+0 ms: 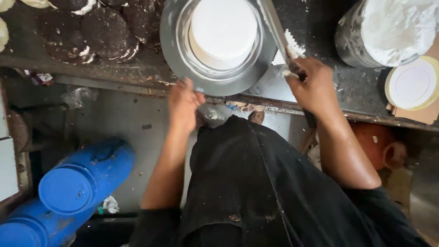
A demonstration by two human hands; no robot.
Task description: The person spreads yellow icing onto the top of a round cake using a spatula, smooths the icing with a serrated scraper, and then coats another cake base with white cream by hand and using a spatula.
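Note:
A white frosted round cake (223, 32) sits on a metal turntable (183, 64) at the counter's front edge. My left hand (184, 104) rests its fingers on the near rim of the turntable. My right hand (312, 84) grips the handle of a long metal spatula (274, 25), whose blade stands against the cake's right side.
Dark chocolate cake rounds (107, 32) lie at the back left. A metal bowl of white cream (388, 29) and a round cake board (414, 83) stand at the right. Blue plastic barrels (82, 180) lie on the floor at the left, an orange pot (372, 142) at the right.

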